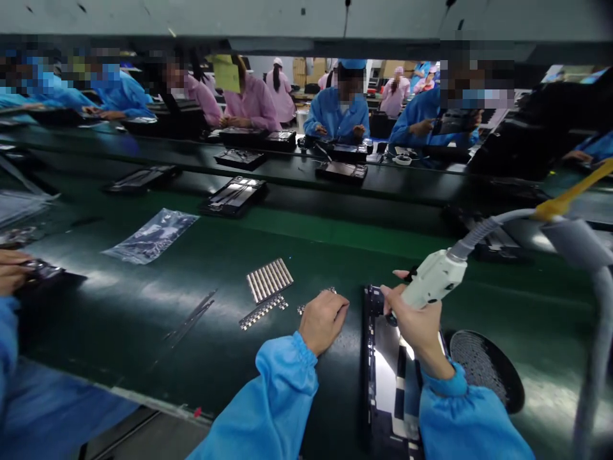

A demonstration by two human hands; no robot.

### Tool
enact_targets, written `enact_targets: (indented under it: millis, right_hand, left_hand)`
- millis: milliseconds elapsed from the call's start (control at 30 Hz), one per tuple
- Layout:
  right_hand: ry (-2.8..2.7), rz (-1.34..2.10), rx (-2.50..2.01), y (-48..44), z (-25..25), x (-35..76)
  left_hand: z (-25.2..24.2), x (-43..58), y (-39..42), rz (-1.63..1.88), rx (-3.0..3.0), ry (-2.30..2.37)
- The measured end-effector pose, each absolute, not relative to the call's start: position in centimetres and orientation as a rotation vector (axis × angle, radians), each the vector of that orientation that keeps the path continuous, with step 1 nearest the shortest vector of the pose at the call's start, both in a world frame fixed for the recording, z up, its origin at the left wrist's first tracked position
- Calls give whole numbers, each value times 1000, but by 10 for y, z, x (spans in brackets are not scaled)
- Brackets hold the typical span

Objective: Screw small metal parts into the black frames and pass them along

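Note:
My right hand (pixel 416 319) is wrapped round a white electric screwdriver (pixel 438 278) with a grey cable running up to the right. The tool slants down over the upper end of an open black device housing (pixel 370 370) with silvery panels inside; its tip is hidden by my fingers. My left hand (pixel 324 319) rests on the green bench left of the housing, fingers curled in and fingertips hidden. Small metal parts (pixel 331 291) peek out beside that hand. Further left lie a strip of small parts (pixel 262 312) and a block of pale metal bars (pixel 269 281).
A round black dish (pixel 488 367) of tiny pieces stands right of the housing. A clear plastic bag (pixel 152 236), thin strips (pixel 191 317) and another open device (pixel 234 195) lie on the bench. A co-worker's hand (pixel 12 271) is at the left edge. People sit across the line.

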State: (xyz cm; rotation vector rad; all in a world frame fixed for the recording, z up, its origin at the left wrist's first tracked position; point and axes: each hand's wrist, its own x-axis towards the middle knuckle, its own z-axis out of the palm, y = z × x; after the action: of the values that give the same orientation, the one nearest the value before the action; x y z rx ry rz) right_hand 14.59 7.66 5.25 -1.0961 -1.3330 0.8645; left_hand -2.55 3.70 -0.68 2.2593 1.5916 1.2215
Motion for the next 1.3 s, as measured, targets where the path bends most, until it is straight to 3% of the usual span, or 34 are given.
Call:
enact_targets:
  millis: [267,733,1300]
  right_hand:
    - [-1344,833,-1118,76,51,145]
    - [-1385,911,-1000,73,53,121]
    - [-1483,912,-1024,68,43,121]
  left_hand:
    - [-11,-24,39,1319,2250,1629]
    - [-18,-28,44,1114,2089,1664]
    - [-22,-25,43,1289,2080,1669]
